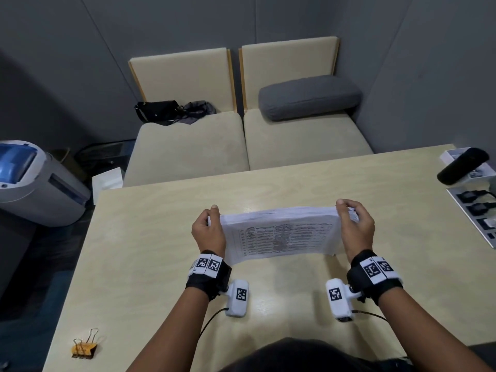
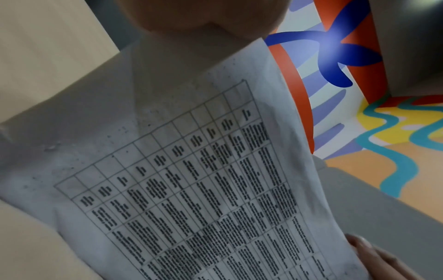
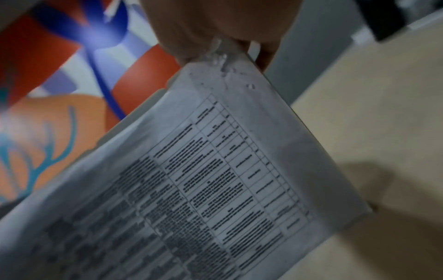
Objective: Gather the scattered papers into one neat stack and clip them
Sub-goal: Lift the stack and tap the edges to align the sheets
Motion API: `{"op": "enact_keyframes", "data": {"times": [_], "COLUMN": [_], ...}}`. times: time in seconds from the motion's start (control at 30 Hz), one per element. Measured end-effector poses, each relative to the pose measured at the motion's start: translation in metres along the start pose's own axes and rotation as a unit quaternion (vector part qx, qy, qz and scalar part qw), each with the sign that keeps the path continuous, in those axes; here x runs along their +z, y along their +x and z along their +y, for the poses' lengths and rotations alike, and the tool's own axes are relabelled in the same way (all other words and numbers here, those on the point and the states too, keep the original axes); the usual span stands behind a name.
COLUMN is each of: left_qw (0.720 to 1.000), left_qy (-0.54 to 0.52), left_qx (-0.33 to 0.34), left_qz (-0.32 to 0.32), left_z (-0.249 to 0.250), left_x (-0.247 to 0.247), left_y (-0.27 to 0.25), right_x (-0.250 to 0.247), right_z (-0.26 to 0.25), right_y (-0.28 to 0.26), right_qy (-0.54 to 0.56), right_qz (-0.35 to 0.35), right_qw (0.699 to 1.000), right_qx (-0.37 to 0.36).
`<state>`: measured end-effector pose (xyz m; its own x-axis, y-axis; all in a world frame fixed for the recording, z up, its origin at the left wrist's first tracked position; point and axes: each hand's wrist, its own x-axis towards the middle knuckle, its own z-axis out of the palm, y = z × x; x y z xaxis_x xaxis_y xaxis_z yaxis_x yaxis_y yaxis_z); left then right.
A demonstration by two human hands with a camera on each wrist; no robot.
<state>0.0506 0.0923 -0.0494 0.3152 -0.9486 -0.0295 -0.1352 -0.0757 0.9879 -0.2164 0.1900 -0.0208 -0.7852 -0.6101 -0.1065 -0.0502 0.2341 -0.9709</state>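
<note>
A stack of white papers (image 1: 279,232) printed with a table stands on its long edge over the middle of the wooden table (image 1: 161,291), tilted toward me. My left hand (image 1: 209,226) grips its left side, thumb on top. My right hand (image 1: 354,224) grips the right side the same way. The left wrist view shows the printed papers (image 2: 191,180) close up under my thumb. In the right wrist view the papers' (image 3: 215,180) edges look slightly uneven near my fingers. Yellow binder clips (image 1: 83,349) lie at the table's near left corner, far from both hands.
A tray with black chargers (image 1: 475,210) and a black cylinder on a white box (image 1: 461,165) sit at the table's right edge. Beyond the table is a beige sofa (image 1: 214,146) with a grey cushion (image 1: 308,98) and a black bag (image 1: 158,111). A grey machine (image 1: 35,181) stands at left.
</note>
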Motion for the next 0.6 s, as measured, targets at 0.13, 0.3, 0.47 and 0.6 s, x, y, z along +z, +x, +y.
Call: {"op": "enact_keyframes", "data": {"times": [0.13,0.3,0.47,0.6], "left_qw": [1.000,0.999,0.999,1.000], "left_qy": [0.006,0.039,0.030,-0.016], "left_qx": [0.011,0.020,0.018,-0.005], "left_qz": [-0.001,0.011,0.018,0.017], "left_z": [-0.001,0.001,0.004,0.001], "left_x": [0.001,0.003,0.004,0.002], "left_y": [-0.007,-0.007,-0.005,-0.007], "right_x": [0.003,0.028,0.069,0.080], "right_z": [0.001,-0.027,-0.026,-0.027], "right_y": [0.002,-0.006,-0.024,-0.026], "right_qy": [-0.165,-0.476,-0.551,-0.550], "right_qz": [-0.008,-0.173,-0.306,-0.336], "right_qw": [0.959,0.742,0.607,0.629], "right_qx": [-0.230,-0.439,-0.484,-0.436]}}
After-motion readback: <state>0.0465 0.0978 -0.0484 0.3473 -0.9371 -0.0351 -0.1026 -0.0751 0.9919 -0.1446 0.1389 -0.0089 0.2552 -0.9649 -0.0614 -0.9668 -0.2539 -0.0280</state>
